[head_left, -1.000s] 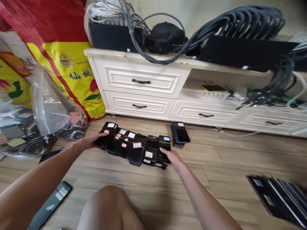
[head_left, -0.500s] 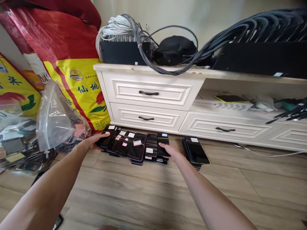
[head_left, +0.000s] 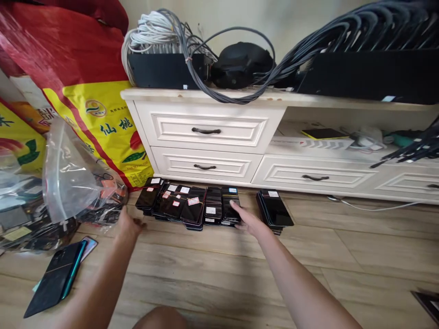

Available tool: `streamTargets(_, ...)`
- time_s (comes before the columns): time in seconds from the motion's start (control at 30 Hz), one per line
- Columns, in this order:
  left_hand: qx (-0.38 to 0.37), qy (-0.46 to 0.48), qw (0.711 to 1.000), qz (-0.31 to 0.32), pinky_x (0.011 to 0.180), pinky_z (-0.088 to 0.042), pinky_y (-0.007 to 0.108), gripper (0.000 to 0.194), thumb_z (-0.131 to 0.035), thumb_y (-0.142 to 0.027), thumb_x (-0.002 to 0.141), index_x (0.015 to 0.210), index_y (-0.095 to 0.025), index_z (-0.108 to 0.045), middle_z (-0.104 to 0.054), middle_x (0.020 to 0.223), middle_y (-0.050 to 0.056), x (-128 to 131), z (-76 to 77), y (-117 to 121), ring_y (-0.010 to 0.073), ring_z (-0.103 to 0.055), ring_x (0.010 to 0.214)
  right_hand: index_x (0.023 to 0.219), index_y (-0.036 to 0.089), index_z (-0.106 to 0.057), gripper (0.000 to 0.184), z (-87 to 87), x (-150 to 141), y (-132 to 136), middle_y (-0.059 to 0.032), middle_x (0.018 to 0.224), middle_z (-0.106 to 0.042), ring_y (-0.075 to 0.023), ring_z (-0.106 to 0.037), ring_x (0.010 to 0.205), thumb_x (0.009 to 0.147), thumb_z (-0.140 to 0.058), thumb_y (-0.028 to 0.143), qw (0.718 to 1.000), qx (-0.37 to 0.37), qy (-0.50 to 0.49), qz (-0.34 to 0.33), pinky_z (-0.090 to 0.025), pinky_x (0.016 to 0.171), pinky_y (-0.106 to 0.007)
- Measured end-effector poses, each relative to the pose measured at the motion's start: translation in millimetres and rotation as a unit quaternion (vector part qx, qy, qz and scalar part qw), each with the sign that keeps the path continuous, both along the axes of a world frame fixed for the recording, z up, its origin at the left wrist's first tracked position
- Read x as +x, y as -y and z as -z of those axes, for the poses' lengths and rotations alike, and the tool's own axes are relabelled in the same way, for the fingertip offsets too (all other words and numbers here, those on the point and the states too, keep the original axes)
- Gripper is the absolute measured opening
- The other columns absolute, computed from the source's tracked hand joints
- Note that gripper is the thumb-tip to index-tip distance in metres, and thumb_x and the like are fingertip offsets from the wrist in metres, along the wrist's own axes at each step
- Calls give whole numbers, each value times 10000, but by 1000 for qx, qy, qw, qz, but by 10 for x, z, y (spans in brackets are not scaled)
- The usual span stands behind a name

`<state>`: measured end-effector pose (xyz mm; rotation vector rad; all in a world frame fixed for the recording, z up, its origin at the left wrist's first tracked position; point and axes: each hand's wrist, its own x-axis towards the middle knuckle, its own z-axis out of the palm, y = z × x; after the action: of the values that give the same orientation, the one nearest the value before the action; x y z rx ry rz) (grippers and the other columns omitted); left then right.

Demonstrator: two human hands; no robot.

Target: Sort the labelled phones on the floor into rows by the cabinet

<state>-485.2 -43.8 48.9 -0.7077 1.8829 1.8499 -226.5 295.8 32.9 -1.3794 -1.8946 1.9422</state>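
several flat black smartphones [head_left: 185, 205] lie face up in a tight row on the wood-look floor [head_left: 219, 269], many bearing white or red paper labels, just below a white drawer cabinet [head_left: 206, 130]. each looks light, stiff and glass-slick, so probably fragile and best taken by its long edges. the right hand [head_left: 248, 220] rests open, its fingertips [head_left: 233, 206] touching the rightmost phone without gripping. the left hand [head_left: 130, 227], blurred and loosely curled, sits just beside the row's left end, nothing visible in it. a stack of black phones [head_left: 274, 209] lies right of the row.
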Motion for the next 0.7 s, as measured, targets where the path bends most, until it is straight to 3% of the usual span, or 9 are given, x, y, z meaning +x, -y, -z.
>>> streamTargets(0.07, 16, 6, 1000, -19, 679, -606, 355, 239, -376, -408, 989, 1108, -279, -537, -518, 796, 9, 304, 188, -38, 194, -593, 703, 1282, 231, -657, 647, 106, 174, 201, -160, 1390, -658, -273, -658, 1232, 929, -491, 747, 999, 33, -2, 18, -624, 817, -345)
streamTargets(0.13, 50, 15, 999, 4, 723, -622, 366, 36, -511, -243, 899, 930, -241, -530, -503, 755, 2, 533, 333, -126, 171, -589, 668, 1272, 204, -669, 634, 239, 294, 544, -185, 1329, -690, -281, -677, 1195, 996, -361, 685, 998, 66, -2, 5, -616, 836, -363)
streamTargets(0.17, 67, 20, 997, 22, 739, -628, 372, 67, -551, -171, 851, 850, -225, -511, -502, 733, -1, 604, 378, -183, 162, -591, 651, 1224, 190, -698, 598, 302, 309, 752, -190, 1257, -724, -287, -705, 1129, 1010, -364, 637, 997, 76, -7, -23, -616, 835, -380)
streamTargets(0.23, 85, 30, 994, 57, 729, -634, 377, 155, -582, -87, 803, 757, -204, -491, -508, 697, -1, 653, 406, -306, 157, -594, 620, 1082, 188, -762, 421, 397, 227, 1169, -143, 1113, -779, -271, -739, 1021, 993, -491, 498, 988, 94, -39, -113, -603, 878, -380)
streamTargets(0.3, 88, 37, 992, 82, 694, -626, 358, 136, -603, -71, 829, 776, -180, -540, -550, 709, 8, 605, 379, -424, 158, -606, 624, 1040, 237, -796, 225, 436, 13, 1480, -67, 1207, -766, -255, -690, 1163, 863, -726, 356, 966, 133, -85, -207, -511, 1065, -356)
streamTargets(0.33, 88, 38, 991, 91, 686, -620, 344, 93, -616, -85, 862, 829, -164, -580, -586, 745, 17, 561, 357, -477, 158, -620, 649, 1076, 254, -797, 274, 440, -118, 1569, -50, 1278, -742, -264, -644, 1247, 805, -782, 290, 953, 157, -97, -240, -446, 1139, -366)
streamTargets(0.43, 90, 32, 990, 103, 707, -613, 320, 126, -640, -178, 958, 1079, -142, -633, -660, 923, 37, 406, 306, -621, 154, -657, 763, 1259, 252, -740, 480, 441, -483, 1594, -70, 1426, -657, -314, -526, 1390, 783, -795, 217, 923, 222, -100, -300, -319, 1227, -447)
streamTargets(0.57, 89, 25, 992, 88, 735, -624, 345, 300, -631, -272, 1001, 1279, -166, -591, -663, 1052, 55, 228, 312, -806, 169, -668, 840, 1421, 230, -623, 590, 498, -776, 1416, -114, 1500, -589, -343, -503, 1406, 849, -758, 277, 903, 271, -73, -326, -354, 1192, -488)
streamTargets(0.7, 79, 33, 993, 76, 758, -630, 361, 348, -630, -292, 1004, 1329, -182, -570, -659, 1118, 71, 131, 348, -947, 181, -675, 886, 1400, 215, -640, 587, 532, -967, 1350, -130, 1530, -554, -346, -491, 1418, 834, -772, 290, 898, 274, -63, -339, -393, 1169, -464)
